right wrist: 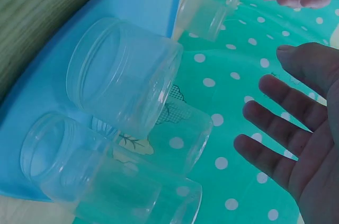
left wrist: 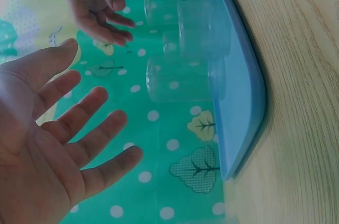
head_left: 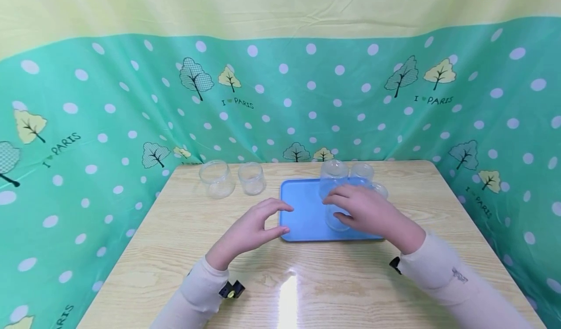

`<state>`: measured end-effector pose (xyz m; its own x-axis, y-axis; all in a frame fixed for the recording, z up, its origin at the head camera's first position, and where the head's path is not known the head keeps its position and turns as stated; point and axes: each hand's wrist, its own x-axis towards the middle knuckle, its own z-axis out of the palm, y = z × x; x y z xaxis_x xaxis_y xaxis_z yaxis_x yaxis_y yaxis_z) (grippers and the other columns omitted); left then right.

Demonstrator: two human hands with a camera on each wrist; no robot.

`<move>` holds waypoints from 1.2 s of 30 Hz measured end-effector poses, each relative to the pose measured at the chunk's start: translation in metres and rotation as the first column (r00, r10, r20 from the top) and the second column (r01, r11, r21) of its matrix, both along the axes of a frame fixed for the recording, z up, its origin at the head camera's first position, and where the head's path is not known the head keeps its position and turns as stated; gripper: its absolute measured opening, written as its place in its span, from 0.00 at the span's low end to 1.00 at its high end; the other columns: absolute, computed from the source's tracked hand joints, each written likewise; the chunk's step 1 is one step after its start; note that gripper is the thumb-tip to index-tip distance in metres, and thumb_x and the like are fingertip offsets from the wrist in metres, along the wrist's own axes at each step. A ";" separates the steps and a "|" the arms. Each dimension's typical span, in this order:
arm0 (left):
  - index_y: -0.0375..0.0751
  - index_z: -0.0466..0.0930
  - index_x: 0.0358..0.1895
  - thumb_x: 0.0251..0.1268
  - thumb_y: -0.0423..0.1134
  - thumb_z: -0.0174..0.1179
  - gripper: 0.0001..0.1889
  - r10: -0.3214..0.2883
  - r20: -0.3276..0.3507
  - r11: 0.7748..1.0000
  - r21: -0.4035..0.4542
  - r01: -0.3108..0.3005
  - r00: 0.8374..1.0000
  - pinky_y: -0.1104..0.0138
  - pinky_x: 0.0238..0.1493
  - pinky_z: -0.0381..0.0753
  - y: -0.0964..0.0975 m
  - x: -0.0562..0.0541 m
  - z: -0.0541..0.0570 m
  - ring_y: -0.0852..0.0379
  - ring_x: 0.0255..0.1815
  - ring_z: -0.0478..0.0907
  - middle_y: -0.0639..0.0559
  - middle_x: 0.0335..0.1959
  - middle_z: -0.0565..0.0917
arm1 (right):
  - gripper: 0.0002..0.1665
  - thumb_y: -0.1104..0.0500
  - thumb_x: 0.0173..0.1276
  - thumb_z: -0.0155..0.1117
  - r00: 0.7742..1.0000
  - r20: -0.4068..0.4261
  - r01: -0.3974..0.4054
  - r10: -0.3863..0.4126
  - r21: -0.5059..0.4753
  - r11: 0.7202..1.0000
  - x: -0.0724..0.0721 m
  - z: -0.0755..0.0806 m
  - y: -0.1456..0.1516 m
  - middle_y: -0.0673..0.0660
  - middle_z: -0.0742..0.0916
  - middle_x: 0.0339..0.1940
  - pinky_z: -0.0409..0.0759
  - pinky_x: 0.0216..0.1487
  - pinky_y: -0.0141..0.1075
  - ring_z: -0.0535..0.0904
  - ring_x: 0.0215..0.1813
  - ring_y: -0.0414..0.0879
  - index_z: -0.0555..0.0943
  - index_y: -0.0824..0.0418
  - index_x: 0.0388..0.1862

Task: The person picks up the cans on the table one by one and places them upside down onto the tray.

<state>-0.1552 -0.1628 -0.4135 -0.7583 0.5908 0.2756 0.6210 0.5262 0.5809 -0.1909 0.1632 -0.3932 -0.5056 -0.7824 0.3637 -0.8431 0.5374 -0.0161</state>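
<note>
My left hand (head_left: 252, 227) hovers by the left edge of a blue tray (head_left: 302, 222), its fingers spread and nothing in its grasp. Over the tray's right part is my right hand (head_left: 370, 212), also empty, with the fingers apart and loosely bent. Just under its fingertips a clear plastic jar (head_left: 336, 221) stands upside down near the tray's front. Behind it rises a clear jar (head_left: 334, 171), with a smaller jar (head_left: 362, 170) and another jar (head_left: 380, 190) to its right, partly hidden by the hand. The right wrist view shows a gap between the right hand (right wrist: 296, 134) and the nearest jar (right wrist: 124, 75).
Two more clear jars, a wide one (head_left: 217, 179) and a narrower one (head_left: 252, 179), stand at the back left of the wooden table (head_left: 245, 290). A green and yellow curtain (head_left: 280, 105) hangs behind the table and along both sides.
</note>
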 end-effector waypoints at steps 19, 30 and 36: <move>0.48 0.78 0.64 0.70 0.49 0.67 0.23 -0.031 -0.043 0.999 -0.025 0.030 0.999 0.61 0.71 0.75 0.005 0.001 -0.001 0.61 0.66 0.74 0.60 0.62 0.80 | 0.28 0.58 0.61 0.78 0.999 -0.039 -0.027 0.020 -0.179 0.984 0.023 -0.013 0.013 0.48 0.85 0.57 0.84 0.57 0.45 0.81 0.58 0.47 0.83 0.54 0.61; 0.50 0.78 0.64 0.71 0.49 0.66 0.22 -0.028 -0.043 0.998 -0.060 0.026 0.999 0.61 0.70 0.75 0.006 0.006 -0.003 0.62 0.67 0.73 0.60 0.62 0.79 | 0.23 0.43 0.78 0.59 0.999 -0.026 -0.045 0.040 -0.210 0.977 0.027 -0.023 0.015 0.49 0.84 0.59 0.84 0.58 0.47 0.81 0.60 0.48 0.82 0.53 0.62; 0.48 0.78 0.64 0.70 0.49 0.67 0.22 -0.021 -0.054 0.998 -0.065 0.017 0.998 0.61 0.72 0.74 0.004 0.005 -0.006 0.61 0.68 0.72 0.60 0.62 0.79 | 0.26 0.39 0.80 0.51 0.999 -0.016 -0.038 0.036 -0.207 0.978 0.030 -0.025 0.014 0.47 0.83 0.60 0.84 0.57 0.47 0.80 0.61 0.46 0.81 0.52 0.64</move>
